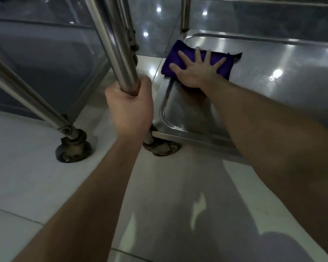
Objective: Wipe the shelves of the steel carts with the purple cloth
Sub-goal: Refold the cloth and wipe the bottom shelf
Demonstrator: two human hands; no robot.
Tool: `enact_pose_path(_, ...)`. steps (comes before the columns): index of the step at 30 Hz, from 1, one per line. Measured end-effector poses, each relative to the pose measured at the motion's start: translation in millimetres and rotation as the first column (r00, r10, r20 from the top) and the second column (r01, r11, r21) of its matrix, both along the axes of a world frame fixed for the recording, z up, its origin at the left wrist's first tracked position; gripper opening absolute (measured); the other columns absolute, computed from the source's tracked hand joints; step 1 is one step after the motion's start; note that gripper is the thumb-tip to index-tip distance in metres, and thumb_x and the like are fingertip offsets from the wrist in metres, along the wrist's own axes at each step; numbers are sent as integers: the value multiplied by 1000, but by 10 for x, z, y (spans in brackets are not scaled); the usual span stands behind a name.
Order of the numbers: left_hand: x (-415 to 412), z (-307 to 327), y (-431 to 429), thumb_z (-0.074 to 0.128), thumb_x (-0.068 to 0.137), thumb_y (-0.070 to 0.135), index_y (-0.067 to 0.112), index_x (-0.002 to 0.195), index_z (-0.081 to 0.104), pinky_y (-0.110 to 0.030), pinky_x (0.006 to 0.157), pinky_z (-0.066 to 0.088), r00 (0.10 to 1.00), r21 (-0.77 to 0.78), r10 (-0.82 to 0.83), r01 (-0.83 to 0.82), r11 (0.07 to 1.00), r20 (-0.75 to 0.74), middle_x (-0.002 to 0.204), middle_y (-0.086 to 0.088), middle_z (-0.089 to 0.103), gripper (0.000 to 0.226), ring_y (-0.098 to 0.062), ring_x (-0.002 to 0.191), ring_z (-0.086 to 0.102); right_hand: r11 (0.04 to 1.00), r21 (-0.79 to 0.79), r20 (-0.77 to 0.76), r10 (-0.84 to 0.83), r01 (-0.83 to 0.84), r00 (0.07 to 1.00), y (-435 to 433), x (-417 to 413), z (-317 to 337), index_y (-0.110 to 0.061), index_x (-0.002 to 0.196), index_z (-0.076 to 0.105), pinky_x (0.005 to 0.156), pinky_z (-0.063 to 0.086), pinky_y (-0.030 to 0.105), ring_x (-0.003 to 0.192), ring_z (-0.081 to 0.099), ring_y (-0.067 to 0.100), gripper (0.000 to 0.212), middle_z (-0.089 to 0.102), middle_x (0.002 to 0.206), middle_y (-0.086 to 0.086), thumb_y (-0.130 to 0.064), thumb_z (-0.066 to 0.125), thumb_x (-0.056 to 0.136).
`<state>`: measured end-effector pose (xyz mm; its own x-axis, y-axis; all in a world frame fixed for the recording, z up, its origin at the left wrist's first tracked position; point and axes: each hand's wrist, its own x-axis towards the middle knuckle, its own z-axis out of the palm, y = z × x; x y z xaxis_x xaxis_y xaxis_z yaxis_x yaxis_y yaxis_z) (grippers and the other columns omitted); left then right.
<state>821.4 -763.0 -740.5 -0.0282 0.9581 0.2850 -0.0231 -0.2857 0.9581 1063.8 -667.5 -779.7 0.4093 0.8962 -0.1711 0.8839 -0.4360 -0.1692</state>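
Left grip (130, 108): closed round a steel post (110, 44) at centre-left of the frame, with fingers and thumb wrapped fully about it.
Post: slants from the top of the frame down into the fist. Below the fist it runs on to a caster (162, 147) at the near left corner of the shelf.
Right grip (193, 71): open, with fingers spread and straight. The palm lies flat on the purple cloth (173, 56) and holds nothing.
Purple cloth: lies folded on the bottom shelf (273, 59) in the upper centre of the frame, at the shelf's left rim. It shows beyond the fingertips and on both sides of the hand.
Bottom shelf: a steel tray with a raised, rounded rim, low above the floor (36, 176). It fills the right side of the frame and glints with lamp reflections.
Second cart (45, 59): on the left of the frame, with slanted tubes and its own caster (73, 146) standing on the floor.
Floor: pale glossy tiles, with a dark shadow across the lower centre.
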Motion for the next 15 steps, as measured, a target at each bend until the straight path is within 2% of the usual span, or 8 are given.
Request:
enact_pose_path(4,7,39,-16,64,94,13,-15,74,44,-52,46,41,1000,-28,2,-2,1000,4,64,-38,41,40,-56,53,43,997,35,-18,73,-72,997,-201,-369,10,-55,169,1,113,-20,85,164,-20,43,90,-14,182,5,-95,9,88)
enact_pose_path(8,10,80,-20,67,93,15,-15,74,50,-51,50,46,999,-92,44,-44,995,-4,68,-42,46,39,-37,53,47,988,29,-20,154,-153,988,-810,-838,-34,-55,169,-4,113,-24,83,162,-27,42,84,-20,180,5,-91,9,94)
enact_pose_path(11,-16,113,-27,67,95,17,-9,73,52,-54,53,45,999,-122,32,-36,992,-35,70,-43,47,37,-34,59,47,977,57,-25,206,-205,978,-1260,-1123,-90,-55,169,-4,113,-29,79,162,-29,39,77,-23,180,2,-84,10,99)
enact_pose_path(13,-38,138,-51,66,94,17,1,75,56,-50,52,44,999,-124,-8,2,992,-43,65,-35,48,28,-32,57,47,976,46,-55,214,-212,975,-1475,-1110,-86,-57,168,-2,116,-27,77,163,-27,35,73,-22,180,-1,-82,11,101)
enact_pose_path(15,-46,162,-53,65,92,17,7,75,55,-40,49,42,999,-130,-47,44,991,-25,61,-20,48,23,-27,52,47,978,32,-65,209,-207,976,-1677,-934,-69,-61,166,2,119,-25,74,165,-24,30,74,-19,181,-6,-86,12,98)
